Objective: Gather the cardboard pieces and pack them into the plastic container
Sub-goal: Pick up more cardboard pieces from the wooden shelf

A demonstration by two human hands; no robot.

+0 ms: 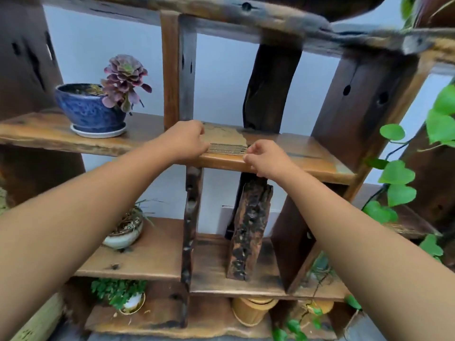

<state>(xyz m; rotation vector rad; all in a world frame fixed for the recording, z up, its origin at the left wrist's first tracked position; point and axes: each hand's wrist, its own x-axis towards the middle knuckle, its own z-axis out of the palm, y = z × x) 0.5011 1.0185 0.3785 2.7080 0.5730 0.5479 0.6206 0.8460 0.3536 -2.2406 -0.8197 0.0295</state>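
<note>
Two bare arms reach up to the middle board of a dark wooden shelf (283, 166). A flat stack of cardboard pieces (227, 143) lies on that board near its front edge, with the corrugated edges facing the camera.

The left hand (183, 141) rests at the left end of the stack, fingers curled down over the top piece and touching it; whether it has a firm hold cannot be told. The right hand (264, 158) sits at the right front corner of the stack, fingers bent close together with the fingertips at the cardboard edge; a closed pinch on the edge cannot be confirmed.

On the same level, well to the left, a blue glazed pot (88, 107) stands on a white saucer and carries a purple succulent (125, 80). One board lower, a pale round pot (123, 235) with thin grass-like leaves stands on the left, and a rough block of dark wood (248, 230) stands upright beneath the stack. A green trailing vine (396, 173) hangs along the right side of the shelf.
</note>
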